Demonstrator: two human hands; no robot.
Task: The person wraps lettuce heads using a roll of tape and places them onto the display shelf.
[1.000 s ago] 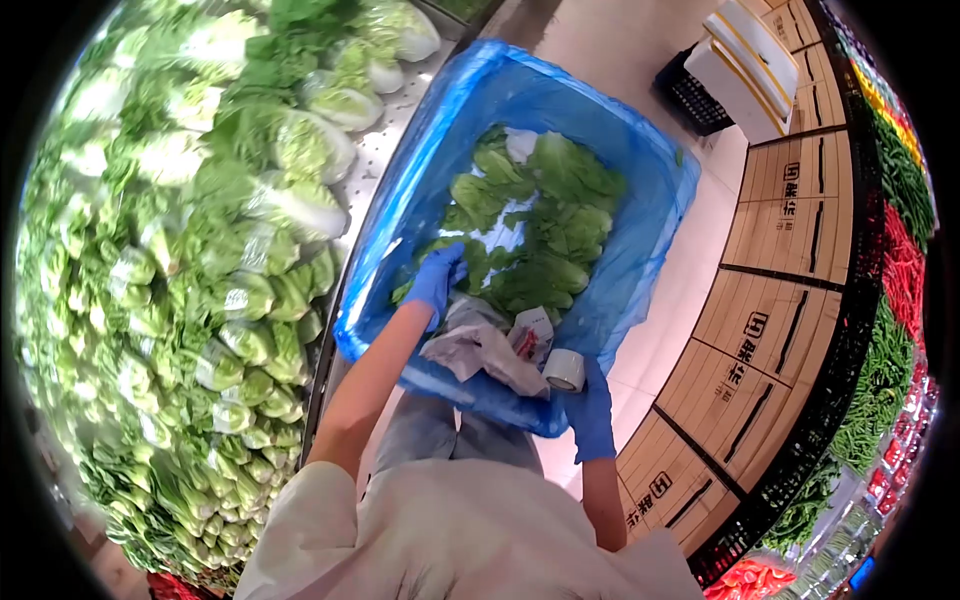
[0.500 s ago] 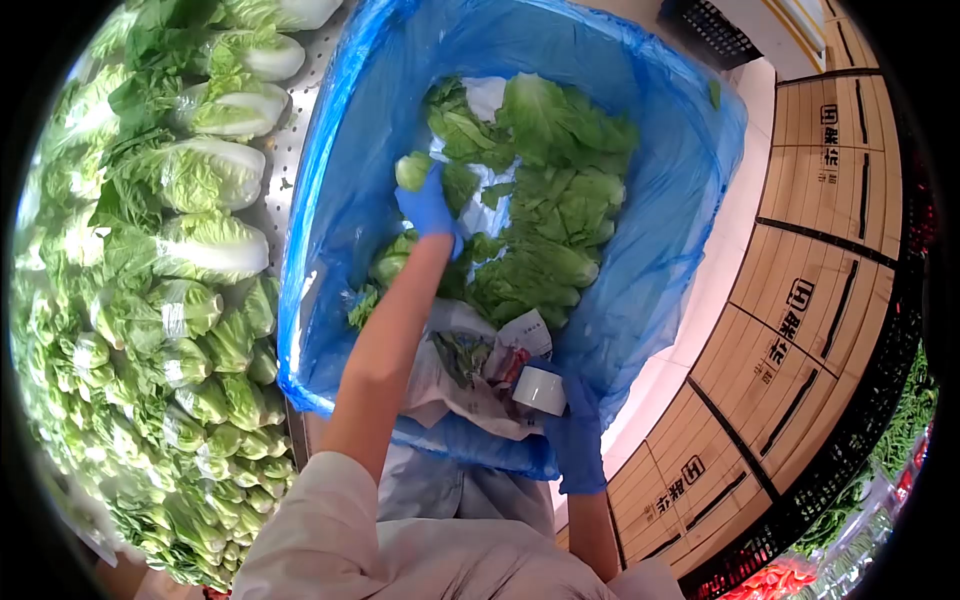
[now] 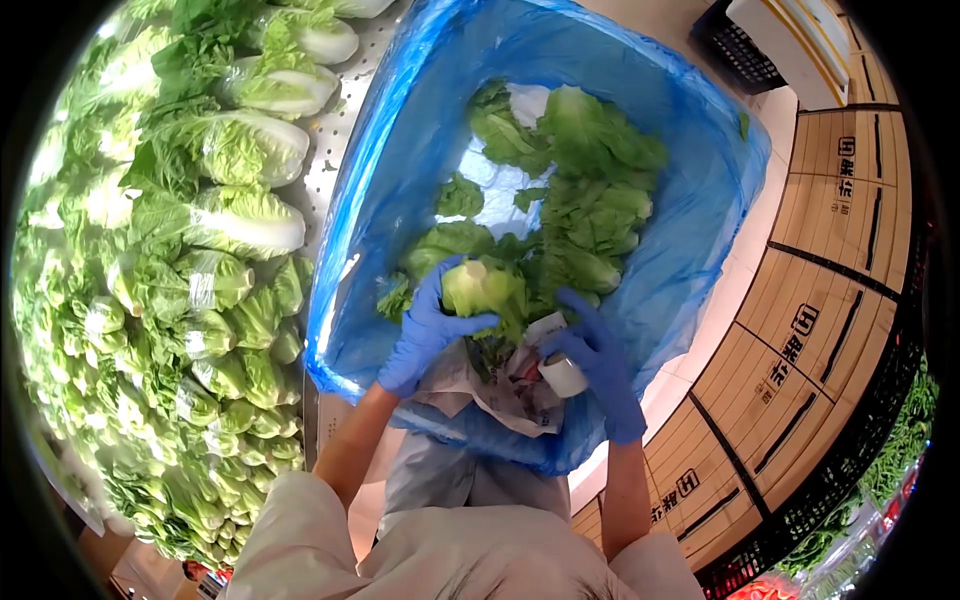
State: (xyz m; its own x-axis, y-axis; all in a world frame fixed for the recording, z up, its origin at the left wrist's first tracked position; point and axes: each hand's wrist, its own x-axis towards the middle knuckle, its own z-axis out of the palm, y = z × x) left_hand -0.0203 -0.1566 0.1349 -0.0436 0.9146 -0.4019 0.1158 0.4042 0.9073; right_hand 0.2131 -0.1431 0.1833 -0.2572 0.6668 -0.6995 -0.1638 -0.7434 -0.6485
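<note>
While left hand (image 3: 425, 337) holds lettuce (image 3: 483, 290), white roll (image 3: 563, 377) in right hand (image 3: 603, 368)

Bright light, glare on blue liner (image 3: 690, 210), fisheye-curved edges.

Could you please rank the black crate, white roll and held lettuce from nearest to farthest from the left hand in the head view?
1. Held lettuce: in the left hand.
2. White roll: in the right hand.
3. Black crate: picture's upper right.

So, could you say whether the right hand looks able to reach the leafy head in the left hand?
Probably yes: the right hand is near the leafy head, nothing visible between, though the white roll that hand holds may hinder gripping.
</note>
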